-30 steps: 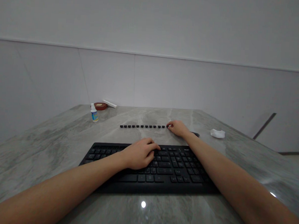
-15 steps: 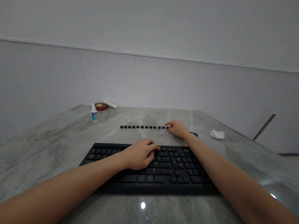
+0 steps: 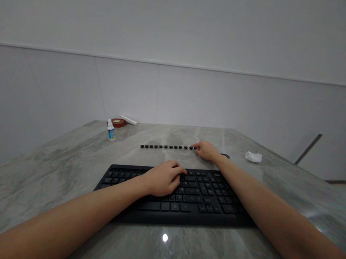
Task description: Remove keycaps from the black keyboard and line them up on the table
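Note:
A black keyboard point(image 3: 182, 219) lies across the grey marbled table in front of me. My left hand point(image 3: 166, 178) rests palm down on its keys, fingers lying over the upper middle part and the forefinger pointing right. Beyond the keyboard runs a straight row of small black keycaps point(image 3: 166, 147), several of them, evenly spaced. At the right end of that row, my right hand point(image 3: 206, 151) has forefinger and thumb closed around a keycap point(image 3: 195, 148), which the fingers partly cover. My right forearm crosses above the keyboard's right side.
A small white bottle with a blue label point(image 3: 111, 131) stands at the back left, before a reddish-brown case point(image 3: 118, 122) and a white strip point(image 3: 129, 120). A crumpled white wad point(image 3: 253, 157) lies to the right. Some dark object point(image 3: 225, 155) sits partly behind my right wrist.
My right forefinger has come down from above the row and closed toward the thumb at a keycap. My left hand stays on the keyboard. The view has shifted slightly.

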{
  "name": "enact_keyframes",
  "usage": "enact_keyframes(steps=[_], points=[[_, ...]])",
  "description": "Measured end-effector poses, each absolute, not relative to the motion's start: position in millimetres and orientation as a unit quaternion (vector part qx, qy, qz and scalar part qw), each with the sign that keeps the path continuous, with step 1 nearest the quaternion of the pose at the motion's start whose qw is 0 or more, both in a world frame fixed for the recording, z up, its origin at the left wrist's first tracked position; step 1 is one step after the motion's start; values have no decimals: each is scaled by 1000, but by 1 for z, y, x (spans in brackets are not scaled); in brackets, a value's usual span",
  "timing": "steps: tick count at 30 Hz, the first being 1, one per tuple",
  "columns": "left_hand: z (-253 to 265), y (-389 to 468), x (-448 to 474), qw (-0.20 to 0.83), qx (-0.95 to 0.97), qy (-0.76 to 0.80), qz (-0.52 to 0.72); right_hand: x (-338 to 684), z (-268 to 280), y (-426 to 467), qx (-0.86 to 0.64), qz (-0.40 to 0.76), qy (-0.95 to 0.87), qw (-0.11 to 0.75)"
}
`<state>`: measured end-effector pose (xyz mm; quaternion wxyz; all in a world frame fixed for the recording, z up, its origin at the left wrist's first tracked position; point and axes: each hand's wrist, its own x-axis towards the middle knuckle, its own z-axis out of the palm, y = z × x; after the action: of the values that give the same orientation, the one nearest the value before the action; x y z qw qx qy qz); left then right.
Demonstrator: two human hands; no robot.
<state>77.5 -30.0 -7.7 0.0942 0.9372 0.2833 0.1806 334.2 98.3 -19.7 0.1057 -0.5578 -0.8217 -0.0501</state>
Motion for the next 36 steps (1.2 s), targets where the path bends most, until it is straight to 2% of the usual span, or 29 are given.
enact_keyframes(steps=[36], points=[[-7,-29,78,90,939,282,177,323,-20,98,-567,-80,-811,117]])
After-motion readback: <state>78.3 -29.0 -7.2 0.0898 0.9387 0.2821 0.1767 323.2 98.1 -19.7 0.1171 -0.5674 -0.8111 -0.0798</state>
